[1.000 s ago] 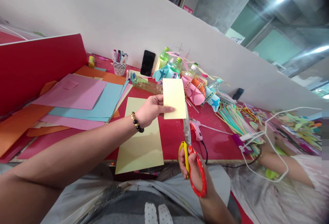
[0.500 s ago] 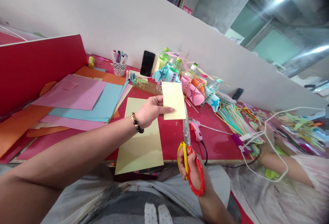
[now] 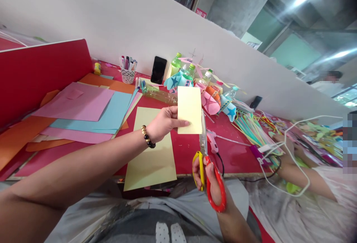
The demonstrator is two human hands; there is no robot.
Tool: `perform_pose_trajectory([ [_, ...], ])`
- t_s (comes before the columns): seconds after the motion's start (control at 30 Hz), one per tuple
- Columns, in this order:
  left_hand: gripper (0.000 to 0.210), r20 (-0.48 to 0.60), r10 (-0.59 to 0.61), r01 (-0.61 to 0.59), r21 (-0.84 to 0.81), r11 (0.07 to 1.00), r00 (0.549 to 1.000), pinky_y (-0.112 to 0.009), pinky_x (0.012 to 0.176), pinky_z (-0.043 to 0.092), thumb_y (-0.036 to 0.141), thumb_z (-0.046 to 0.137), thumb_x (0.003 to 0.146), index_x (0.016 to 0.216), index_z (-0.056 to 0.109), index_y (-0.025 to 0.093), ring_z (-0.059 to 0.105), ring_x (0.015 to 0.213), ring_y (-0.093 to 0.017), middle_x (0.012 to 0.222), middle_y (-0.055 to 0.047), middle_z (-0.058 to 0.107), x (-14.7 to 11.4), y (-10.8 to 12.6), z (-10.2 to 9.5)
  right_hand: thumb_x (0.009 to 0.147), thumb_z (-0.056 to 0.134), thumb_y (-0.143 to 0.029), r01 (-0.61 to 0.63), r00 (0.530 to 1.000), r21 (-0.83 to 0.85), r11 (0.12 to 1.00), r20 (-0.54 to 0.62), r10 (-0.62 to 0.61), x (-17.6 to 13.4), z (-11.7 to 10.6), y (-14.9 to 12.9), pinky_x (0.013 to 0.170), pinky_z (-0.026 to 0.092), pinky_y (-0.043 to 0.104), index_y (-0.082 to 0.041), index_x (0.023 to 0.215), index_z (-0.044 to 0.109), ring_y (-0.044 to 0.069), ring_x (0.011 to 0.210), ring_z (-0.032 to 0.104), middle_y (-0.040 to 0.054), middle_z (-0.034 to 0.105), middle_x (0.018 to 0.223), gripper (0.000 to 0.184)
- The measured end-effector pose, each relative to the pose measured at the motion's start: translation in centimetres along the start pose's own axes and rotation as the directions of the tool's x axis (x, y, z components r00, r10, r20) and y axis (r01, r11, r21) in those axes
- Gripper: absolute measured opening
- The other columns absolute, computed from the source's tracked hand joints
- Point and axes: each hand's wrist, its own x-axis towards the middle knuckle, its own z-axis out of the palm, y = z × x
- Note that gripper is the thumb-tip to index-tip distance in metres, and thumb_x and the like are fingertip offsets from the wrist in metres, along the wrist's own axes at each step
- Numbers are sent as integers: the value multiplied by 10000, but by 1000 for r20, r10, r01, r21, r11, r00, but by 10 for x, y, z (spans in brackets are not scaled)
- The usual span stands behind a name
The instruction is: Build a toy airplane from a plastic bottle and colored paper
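Between thumb and fingers, my left hand (image 3: 166, 123) pinches a small pale yellow rectangle of paper (image 3: 190, 105), held up above the table. My right hand (image 3: 213, 180) grips a pair of scissors (image 3: 203, 144) with one red and one yellow handle. The blades point away from me and lie at the right edge of the paper; whether they have cut into it I cannot tell. Under my left wrist a larger pale yellow sheet (image 3: 150, 161) lies on the red table (image 3: 185, 157), reaching over its front edge. A pink glue gun (image 3: 212, 141) rests just right of the blades.
Pink, blue and orange sheets (image 3: 75, 101) pile up on the left. Behind stand a pen cup (image 3: 128, 75), a phone (image 3: 158, 70) and several decorated bottles (image 3: 210, 96). Pastel strips (image 3: 248, 129) and a white cable (image 3: 284, 142) lie right, near a co-worker's arm (image 3: 306, 180).
The yellow paper has turned a little more upright and its lower edge has dropped slightly. The scissors' handles are spread somewhat wider. Both hands keep their holds.
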Motion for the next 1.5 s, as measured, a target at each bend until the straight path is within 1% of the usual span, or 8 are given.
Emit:
perform_pose_trajectory([
  [0.2, 404, 23, -44, 45, -17, 999, 999, -292, 696, 536, 188, 826, 621, 1000, 693, 144, 694, 870, -209, 994, -99, 736, -1, -4, 3, 822, 442, -750, 3, 1000, -22, 1000, -24, -3, 5, 1, 2, 396, 332, 244, -225, 830, 510, 94, 459, 369, -1, 475, 724, 530],
  [0.4, 383, 30, -48, 49, -26, 998, 998, -309, 741, 536, 177, 819, 631, 989, 691, 134, 690, 886, -211, 985, -102, 735, -2, -5, 4, 804, 421, -785, 5, 998, -48, 999, -55, -7, 7, 3, 3, 378, 309, 211, -213, 800, 485, 83, 447, 346, -21, 443, 659, 576],
  [0.57, 396, 34, -50, 51, -27, 998, 998, -319, 749, 537, 180, 818, 635, 1009, 696, 132, 688, 898, -218, 976, -101, 735, -1, -8, 4, 795, 415, -797, 10, 997, -46, 999, -80, -13, 6, 6, 0, 365, 304, 210, -213, 813, 500, 73, 426, 339, -17, 450, 675, 590],
  [0.8, 381, 33, -30, 30, -11, 999, 999, -317, 746, 533, 182, 811, 649, 1010, 702, 131, 685, 873, -209, 950, -96, 733, 0, -10, 3, 802, 411, -792, 10, 998, -41, 999, -57, -12, 8, 6, 4, 346, 286, 205, -213, 787, 486, 67, 396, 323, -33, 422, 629, 584],
  [1.07, 347, 34, -39, 39, -13, 999, 999, -323, 741, 533, 175, 808, 645, 969, 699, 122, 684, 831, -200, 944, -98, 732, -1, -9, 3, 845, 365, -768, -5, 1000, -40, 999, 2, 5, 8, 4, 10, 341, 300, 189, -210, 764, 461, 66, 344, 310, -75, 369, 487, 572],
  [1.2, 378, 35, -33, 34, -18, 999, 999, -318, 745, 528, 172, 808, 643, 1001, 693, 131, 685, 849, -200, 984, -100, 730, -1, -9, 3, 811, 382, -796, -1, 999, -23, 1000, -41, 0, 6, 7, 6, 344, 338, 211, -214, 770, 496, 85, 366, 355, -44, 429, 531, 594],
  [1.33, 351, 65, -30, 32, -32, 999, 997, -320, 754, 525, 168, 799, 653, 986, 693, 130, 684, 867, -203, 1003, -104, 728, -1, -10, 3, 783, 403, -812, 8, 998, -23, 1000, -61, -9, 5, 8, 0, 357, 380, 232, -221, 794, 521, 104, 402, 403, -14, 488, 601, 603],
  [1.5, 330, 79, -49, 51, -12, 999, 996, -330, 779, 516, 167, 803, 647, 954, 688, 132, 676, 822, -182, 967, -91, 730, -2, -12, 4, 796, 421, -789, 14, 997, -25, 1000, -81, -16, 8, 5, -1, 364, 392, 228, -212, 820, 535, 88, 419, 393, 5, 522, 695, 589],
])
